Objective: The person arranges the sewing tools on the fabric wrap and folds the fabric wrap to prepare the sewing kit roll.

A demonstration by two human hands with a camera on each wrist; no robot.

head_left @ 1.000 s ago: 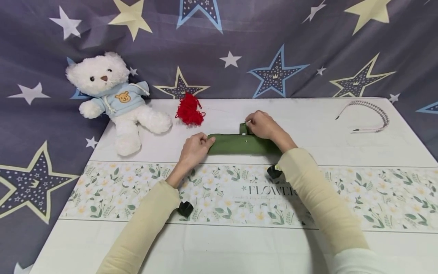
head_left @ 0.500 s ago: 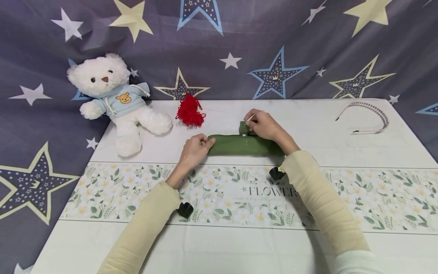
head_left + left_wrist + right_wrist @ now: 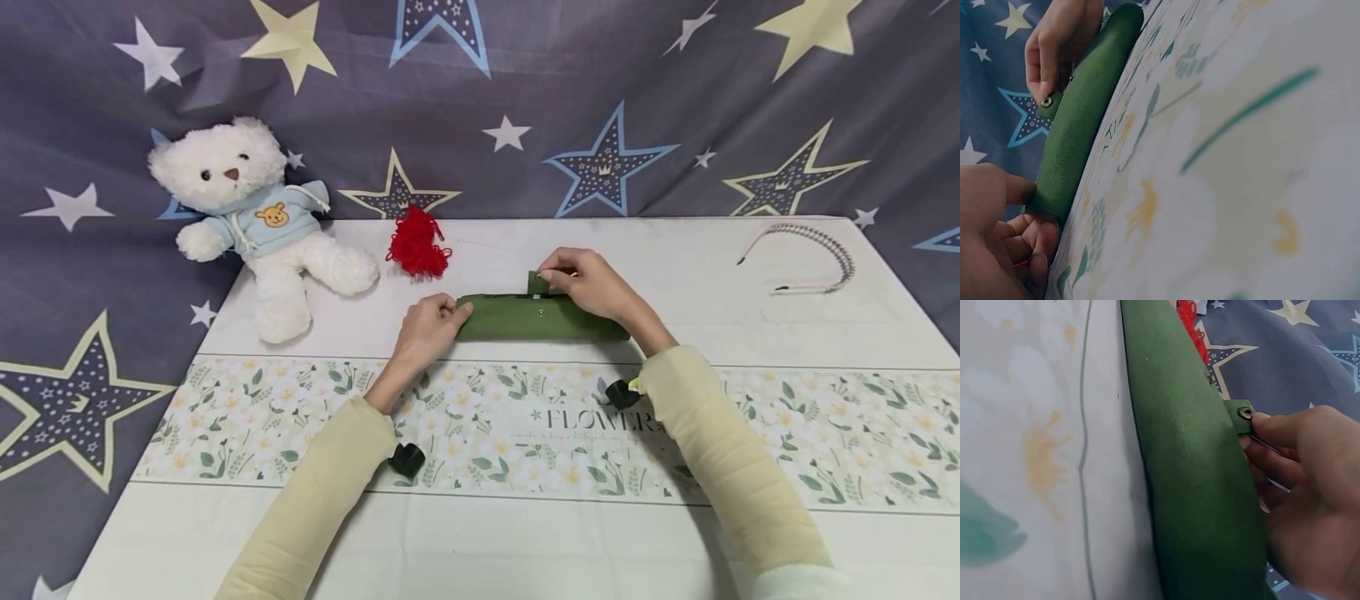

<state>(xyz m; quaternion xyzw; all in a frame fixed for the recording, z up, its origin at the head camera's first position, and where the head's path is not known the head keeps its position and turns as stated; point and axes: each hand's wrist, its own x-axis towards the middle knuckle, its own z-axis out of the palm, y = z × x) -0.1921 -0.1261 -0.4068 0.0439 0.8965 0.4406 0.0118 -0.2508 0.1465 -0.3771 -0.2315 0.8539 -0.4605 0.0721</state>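
A long green pouch (image 3: 517,321) lies across the table with a metal snap on its front. From its back edge a short green tab (image 3: 536,283) stands up, and a metal snap on it shows in both wrist views. My left hand (image 3: 429,332) grips the pouch's left end, thumb on top and fingers underneath, as the left wrist view shows. With thumb and fingers my right hand (image 3: 588,279) pinches the tab (image 3: 1238,415) beside its snap. The other fingers of the right hand are partly hidden behind the pouch (image 3: 1191,469).
Left of the hands a white teddy bear (image 3: 273,217) in a blue hoodie sits against the starry cloth. A bundle of red yarn (image 3: 418,243) lies behind the left hand. A headband (image 3: 832,242) rests at the back right of the table (image 3: 480,533).
My right hand and forearm have shifted right and slightly toward me, and the tab leans lower. The pale strip seen at the right fingers half a second ago is out of sight. The left hand stays put.
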